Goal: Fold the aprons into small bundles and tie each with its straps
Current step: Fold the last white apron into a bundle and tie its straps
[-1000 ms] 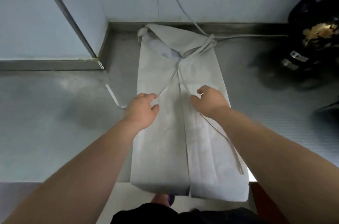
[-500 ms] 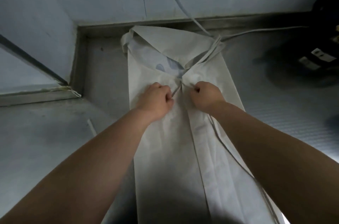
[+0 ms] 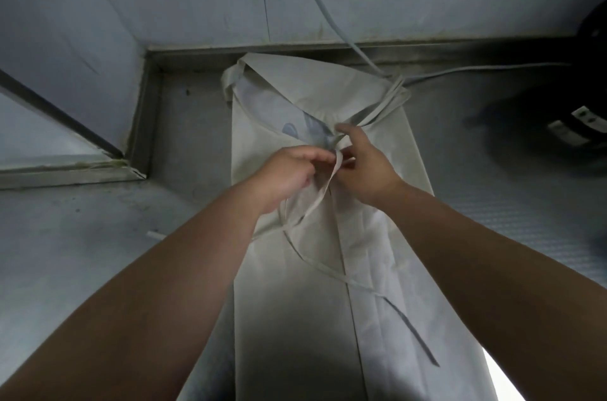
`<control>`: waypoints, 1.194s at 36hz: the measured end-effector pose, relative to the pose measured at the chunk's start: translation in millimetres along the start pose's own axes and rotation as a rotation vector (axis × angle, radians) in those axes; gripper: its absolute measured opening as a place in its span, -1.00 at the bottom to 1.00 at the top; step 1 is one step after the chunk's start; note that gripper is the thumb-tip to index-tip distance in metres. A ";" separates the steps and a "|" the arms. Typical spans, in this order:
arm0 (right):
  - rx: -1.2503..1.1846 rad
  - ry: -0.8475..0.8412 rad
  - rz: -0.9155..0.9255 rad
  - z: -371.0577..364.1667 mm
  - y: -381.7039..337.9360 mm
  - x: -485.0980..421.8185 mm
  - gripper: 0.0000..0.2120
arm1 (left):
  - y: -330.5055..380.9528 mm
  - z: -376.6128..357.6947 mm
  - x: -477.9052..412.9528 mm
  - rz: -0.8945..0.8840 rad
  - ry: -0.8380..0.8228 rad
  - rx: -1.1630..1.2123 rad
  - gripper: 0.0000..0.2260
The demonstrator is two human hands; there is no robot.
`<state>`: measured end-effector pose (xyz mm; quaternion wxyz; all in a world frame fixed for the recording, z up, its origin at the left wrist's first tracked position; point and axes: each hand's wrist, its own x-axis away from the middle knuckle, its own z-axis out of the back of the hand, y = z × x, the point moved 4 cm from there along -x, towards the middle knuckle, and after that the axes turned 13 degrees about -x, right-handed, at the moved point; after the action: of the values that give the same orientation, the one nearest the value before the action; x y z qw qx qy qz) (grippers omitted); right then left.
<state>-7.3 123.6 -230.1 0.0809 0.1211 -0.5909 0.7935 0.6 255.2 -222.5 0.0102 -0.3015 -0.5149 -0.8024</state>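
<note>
We stretch both forearms out over the long folded apron (image 3: 328,302) lying on the grey tabletop (image 3: 98,236). Our left hand (image 3: 292,170) curls its fingers round a strap (image 3: 320,200) at the apron's middle. Our right hand (image 3: 368,167), forefinger raised, pinches the strap just beside it.

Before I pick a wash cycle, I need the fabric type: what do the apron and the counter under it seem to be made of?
Apron: thin matte off-white cloth holding sharp folds, with matching straps; possibly cotton or non-woven, cannot tell. Counter: likely brushed stainless steel, from its dull grey sheen and raised rim.
</note>
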 end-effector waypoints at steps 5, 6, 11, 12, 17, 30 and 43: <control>0.077 -0.037 0.074 -0.3 4.3 -0.6 -0.91 | 2.9 -5.7 -4.2 -0.081 0.056 -0.092 -0.70; 0.043 -0.024 0.054 1.6 6.4 -0.6 -0.95 | 2.0 -6.8 -5.6 -0.078 0.060 -0.132 -0.75; -0.284 0.257 -0.190 31.2 18.6 -6.3 -0.82 | -13.6 7.5 -14.1 -0.024 0.226 -0.239 -0.88; -0.396 0.336 -0.288 40.0 22.5 -5.5 -0.79 | -16.2 15.3 -14.6 -0.004 0.295 -0.242 -0.89; -0.937 0.656 -0.543 62.7 40.8 -0.5 -0.77 | -30.2 57.9 -10.5 0.134 0.595 -0.324 -0.82; -0.095 0.485 -0.145 49.1 9.4 21.5 -0.63 | -40.3 89.4 49.7 0.250 0.969 -0.726 -0.63; 0.447 -0.033 -0.155 10.2 20.3 44.7 -0.52 | -85.7 72.4 53.0 0.570 0.565 -0.991 -0.46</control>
<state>-54.7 107.3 -233.1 0.1029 0.1938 -0.3908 0.8939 -36.5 371.3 -245.8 0.2180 -0.1721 0.0404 -0.9598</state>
